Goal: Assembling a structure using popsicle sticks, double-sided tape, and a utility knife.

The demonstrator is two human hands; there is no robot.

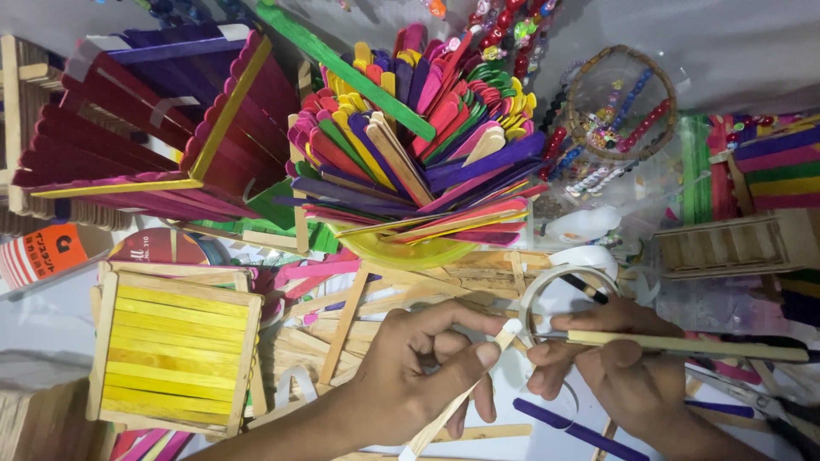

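Wooden sticks [683, 343] in both hands, hemmed by clutter.

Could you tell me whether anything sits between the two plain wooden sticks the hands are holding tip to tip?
Nothing visible does. The left hand holds one plain stick, the right hand another plain stick, and their near ends almost meet. The tape roll lies behind that spot, not between them.
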